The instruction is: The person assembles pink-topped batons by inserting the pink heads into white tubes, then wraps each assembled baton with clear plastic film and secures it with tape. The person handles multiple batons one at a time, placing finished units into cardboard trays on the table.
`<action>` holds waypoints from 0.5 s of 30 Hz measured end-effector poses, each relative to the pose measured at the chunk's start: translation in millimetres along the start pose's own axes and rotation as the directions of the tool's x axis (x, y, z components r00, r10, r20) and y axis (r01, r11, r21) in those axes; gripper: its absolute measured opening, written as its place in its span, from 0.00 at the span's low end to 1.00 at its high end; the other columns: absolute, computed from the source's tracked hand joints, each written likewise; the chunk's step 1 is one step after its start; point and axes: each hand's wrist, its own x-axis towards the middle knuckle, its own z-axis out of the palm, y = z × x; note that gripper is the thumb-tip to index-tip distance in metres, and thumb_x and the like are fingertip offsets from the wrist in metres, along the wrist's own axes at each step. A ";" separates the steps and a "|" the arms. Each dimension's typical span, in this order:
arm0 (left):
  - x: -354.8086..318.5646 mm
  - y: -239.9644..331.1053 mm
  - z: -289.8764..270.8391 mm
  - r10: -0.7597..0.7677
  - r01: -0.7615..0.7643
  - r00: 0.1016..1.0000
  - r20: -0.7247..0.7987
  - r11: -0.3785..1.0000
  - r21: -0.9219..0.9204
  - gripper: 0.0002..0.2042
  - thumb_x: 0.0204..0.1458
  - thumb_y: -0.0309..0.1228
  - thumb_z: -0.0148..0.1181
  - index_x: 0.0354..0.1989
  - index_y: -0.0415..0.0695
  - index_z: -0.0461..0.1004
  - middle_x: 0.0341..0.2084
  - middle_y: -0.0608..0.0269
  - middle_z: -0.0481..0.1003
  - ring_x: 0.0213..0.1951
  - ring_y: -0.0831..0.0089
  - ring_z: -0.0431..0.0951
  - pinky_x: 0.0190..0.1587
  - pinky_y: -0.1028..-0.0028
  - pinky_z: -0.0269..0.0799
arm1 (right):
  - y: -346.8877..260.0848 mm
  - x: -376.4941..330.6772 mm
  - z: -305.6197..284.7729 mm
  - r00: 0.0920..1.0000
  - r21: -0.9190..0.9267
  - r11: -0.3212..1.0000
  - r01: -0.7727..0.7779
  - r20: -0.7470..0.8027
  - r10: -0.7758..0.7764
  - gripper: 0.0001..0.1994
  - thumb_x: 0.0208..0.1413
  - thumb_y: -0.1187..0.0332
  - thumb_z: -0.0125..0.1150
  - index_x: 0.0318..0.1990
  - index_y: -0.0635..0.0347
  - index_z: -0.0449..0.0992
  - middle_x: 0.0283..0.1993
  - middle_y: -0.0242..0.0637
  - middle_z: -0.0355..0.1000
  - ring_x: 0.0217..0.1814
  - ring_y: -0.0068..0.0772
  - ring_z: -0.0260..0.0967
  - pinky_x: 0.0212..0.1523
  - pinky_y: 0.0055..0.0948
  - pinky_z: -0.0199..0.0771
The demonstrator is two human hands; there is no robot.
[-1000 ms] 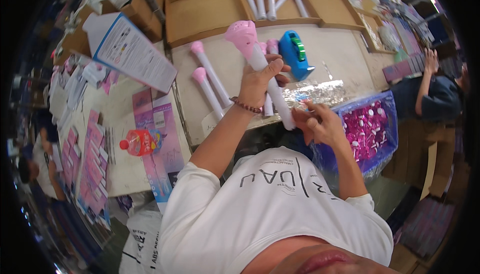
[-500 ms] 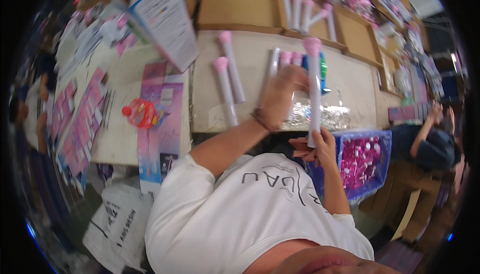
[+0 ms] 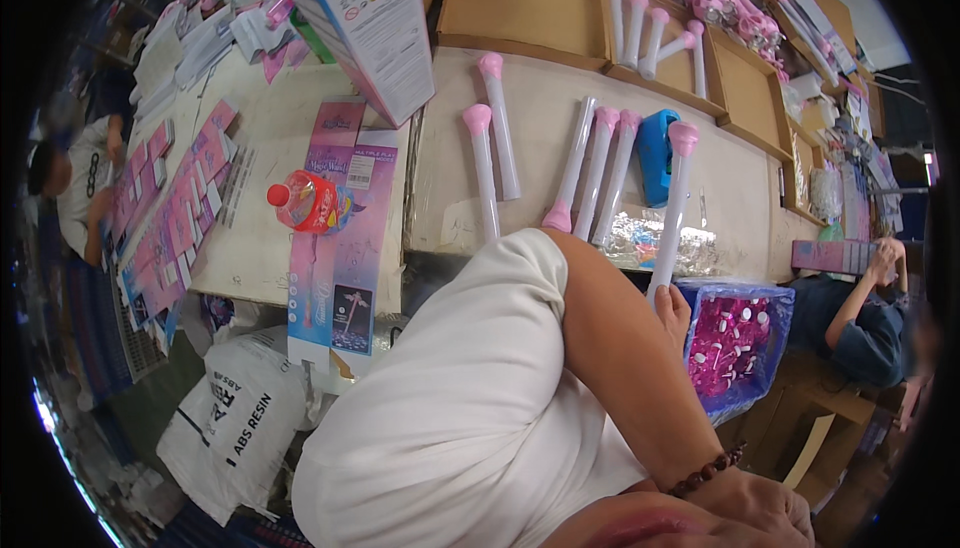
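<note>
My right hand (image 3: 676, 316) is closed round the lower end of a white tube with a pink cap (image 3: 673, 210), held upright in front of the table edge. My left arm crosses my chest, and my left hand (image 3: 752, 501), with a beaded bracelet at the wrist, is bent back near the lower edge; its fingers are mostly hidden. Several more pink-capped tubes (image 3: 484, 173) lie on the table, one with its cap toward me (image 3: 572, 173). Next to them sits a blue plastic object (image 3: 656, 160).
A blue-lined bin (image 3: 776, 348) of shiny pink pieces stands by my right hand. Cardboard trays (image 3: 525, 8) line the back, some with tubes. A red-capped bottle (image 3: 308, 202) rests on printed card (image 3: 333, 278), near an upright box (image 3: 375, 33). Another person (image 3: 870, 308) works at right.
My left hand has left the tubes on the table and swung back across my body to the lower right. The tube in my right hand has shifted slightly right as the view turned.
</note>
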 end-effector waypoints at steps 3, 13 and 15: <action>10.4 -10.2 -9.4 -0.010 0.010 1.000 0.023 1.000 -0.017 0.12 0.59 0.34 0.52 0.40 0.38 0.77 0.34 0.59 0.77 0.40 0.78 0.75 0.43 0.76 0.71 | 9.7 -4.2 -4.4 0.999 -0.017 1.000 -0.006 -0.045 0.005 0.16 0.61 0.59 0.52 0.40 0.67 0.71 0.26 0.36 0.72 0.08 0.19 0.57 0.02 0.19 0.50; 22.3 -19.4 -22.9 -0.044 0.045 0.999 0.013 0.999 -0.031 0.12 0.59 0.34 0.52 0.40 0.38 0.76 0.34 0.59 0.77 0.39 0.78 0.75 0.42 0.76 0.71 | 17.6 -5.8 -12.8 0.993 0.064 0.998 -0.003 -0.119 0.011 0.16 0.61 0.58 0.51 0.36 0.65 0.71 0.25 0.33 0.70 0.09 0.18 0.58 0.02 0.18 0.50; 24.3 -20.4 -25.0 -0.029 0.029 0.999 0.018 0.999 -0.028 0.12 0.59 0.34 0.52 0.40 0.38 0.76 0.34 0.59 0.77 0.39 0.78 0.75 0.42 0.76 0.71 | 17.4 -4.4 -13.1 0.993 0.070 0.997 0.014 -0.115 -0.006 0.16 0.61 0.57 0.51 0.35 0.65 0.71 0.25 0.33 0.70 0.09 0.18 0.58 0.02 0.19 0.49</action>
